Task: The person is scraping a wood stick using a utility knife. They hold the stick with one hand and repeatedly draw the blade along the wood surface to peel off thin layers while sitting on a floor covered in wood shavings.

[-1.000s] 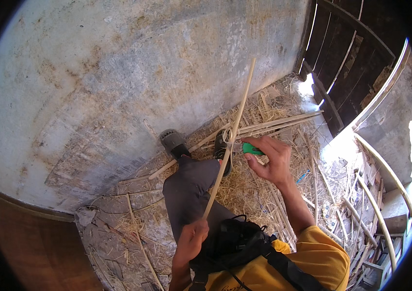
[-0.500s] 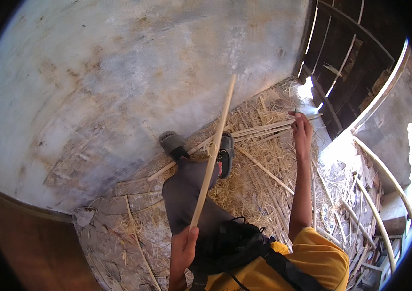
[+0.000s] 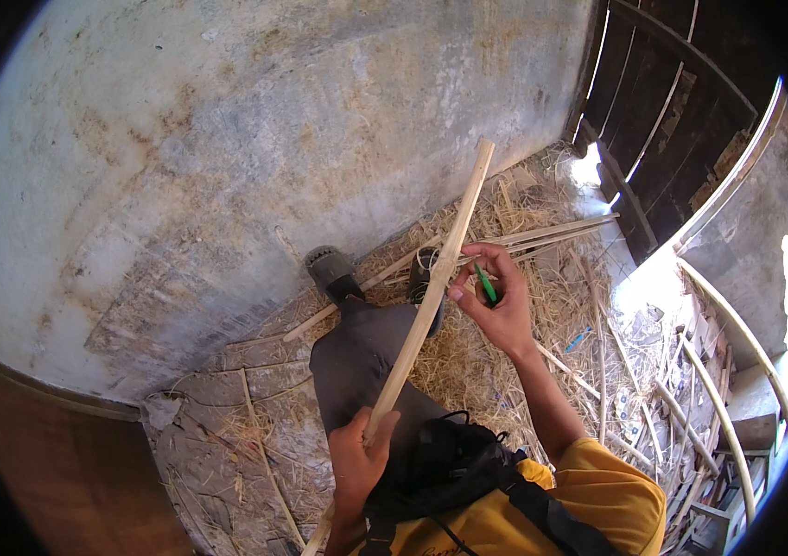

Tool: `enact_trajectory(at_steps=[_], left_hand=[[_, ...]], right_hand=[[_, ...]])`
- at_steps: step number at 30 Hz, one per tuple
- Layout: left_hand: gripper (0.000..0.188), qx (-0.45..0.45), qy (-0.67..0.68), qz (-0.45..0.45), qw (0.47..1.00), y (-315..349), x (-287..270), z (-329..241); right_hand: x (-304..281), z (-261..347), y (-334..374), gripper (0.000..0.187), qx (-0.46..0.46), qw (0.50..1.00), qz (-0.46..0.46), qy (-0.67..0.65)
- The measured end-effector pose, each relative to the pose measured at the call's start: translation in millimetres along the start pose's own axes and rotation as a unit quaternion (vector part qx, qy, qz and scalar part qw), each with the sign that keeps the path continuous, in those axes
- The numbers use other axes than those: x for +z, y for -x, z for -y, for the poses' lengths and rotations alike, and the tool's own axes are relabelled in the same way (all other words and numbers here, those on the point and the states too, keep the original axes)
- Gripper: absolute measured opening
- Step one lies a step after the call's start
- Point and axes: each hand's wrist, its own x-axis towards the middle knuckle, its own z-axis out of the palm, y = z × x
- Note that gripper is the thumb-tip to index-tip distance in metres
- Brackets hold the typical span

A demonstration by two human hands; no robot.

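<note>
My left hand (image 3: 360, 456) is closed round the lower part of a long split bamboo strip (image 3: 426, 310), which slants up and away to the right. Partway along, a knot bulges from the strip, with a thin curled shaving (image 3: 426, 259) beside it. My right hand (image 3: 501, 306) is closed on a small green-handled tool (image 3: 486, 284); its working end cannot be made out. The thumb and fingertips of that hand are at the strip's right edge by the knot. Behind the strip, one dark shoe (image 3: 332, 271) shows plainly and the other is partly hidden.
Straw-like shavings (image 3: 468, 380) cover the floor around my feet. More bamboo strips (image 3: 552, 236) lie across them. A stained pale wall (image 3: 255, 167) rises in front, and a dark wooden door (image 3: 663, 120) stands at the far right. Curved poles (image 3: 737, 324) lean on the right.
My right hand has come back from farther out on the right to the strip's knot, the green-handled tool in it. The strip's far end has swung to the right.
</note>
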Motion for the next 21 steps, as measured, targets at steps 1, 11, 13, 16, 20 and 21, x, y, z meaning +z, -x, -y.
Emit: enact_trajectory(at_steps=[1,11,13,16,20,21], left_hand=[[0.034,0.01,-0.009,-0.004,1.0,0,1,0],[0.038,0.015,-0.067,-0.022,0.997,2,7,3],[0.038,0.008,-0.06,-0.023,0.998,2,6,3],[0.037,0.018,-0.058,-0.017,0.998,1,5,8],[0.039,0.003,0.015,-0.004,1.0,1,8,15],[0.038,0.003,0.012,-0.001,1.0,2,8,17]], right_hand=[[4,3,0,0.054,-0.007,1.0,-0.01,0.007],[17,7,0,0.023,-0.024,0.986,-0.055,0.157],[17,8,0,0.014,-0.03,0.989,-0.056,0.131],[15,0,1,0.01,-0.013,0.999,-0.024,0.025],[14,-14,4,0.01,0.059,0.983,-0.016,-0.172],[13,-14,5,0.009,0.067,0.983,-0.008,-0.168]])
